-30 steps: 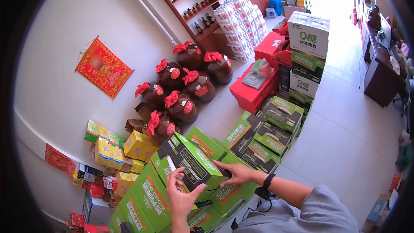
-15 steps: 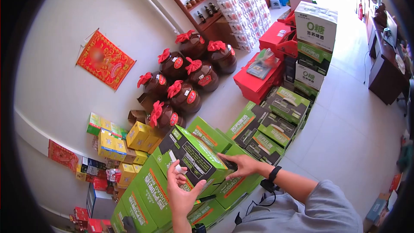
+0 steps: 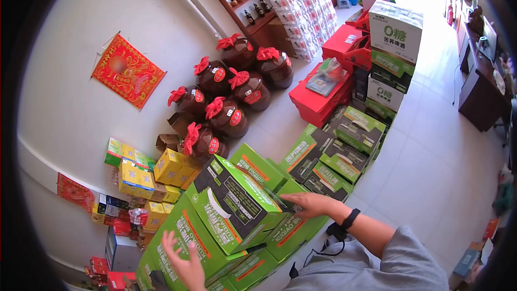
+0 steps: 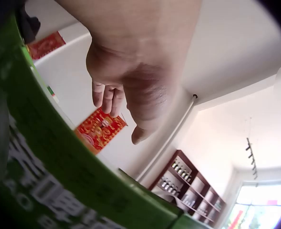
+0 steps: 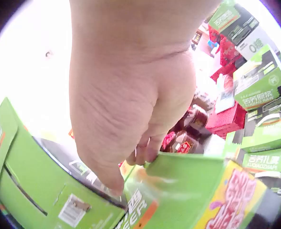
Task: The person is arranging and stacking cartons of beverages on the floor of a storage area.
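Note:
A green-and-black beer carton (image 3: 245, 231) with a white carrying strap (image 3: 216, 205) sits tilted in the head view on top of a stack of green beer cartons (image 3: 186, 234). To its lower left, my left hand (image 3: 186, 263) is held apart from the carton, its fingers spread. In the left wrist view, that hand (image 4: 131, 90) has nothing in its fingers. At the carton's right end, my right hand (image 3: 312, 205) lies with fingers extended along the edge. The right wrist view shows its thumb (image 5: 109, 179) right at the top edge of a green carton with a barcode (image 5: 73, 210).
More green-and-black cartons (image 3: 336, 170) stand ahead on the right, beside red boxes (image 3: 318, 99) and a tall carton stack (image 3: 396, 32). Brown jars with red cloth tops (image 3: 229, 118) stand along the wall. Yellow boxes (image 3: 172, 167) are at the left.
My left hand has come off the white strap and moved left and down, its fingers spreading. The right hand's fingers have straightened at the carton's end. The carton stays on the stack.

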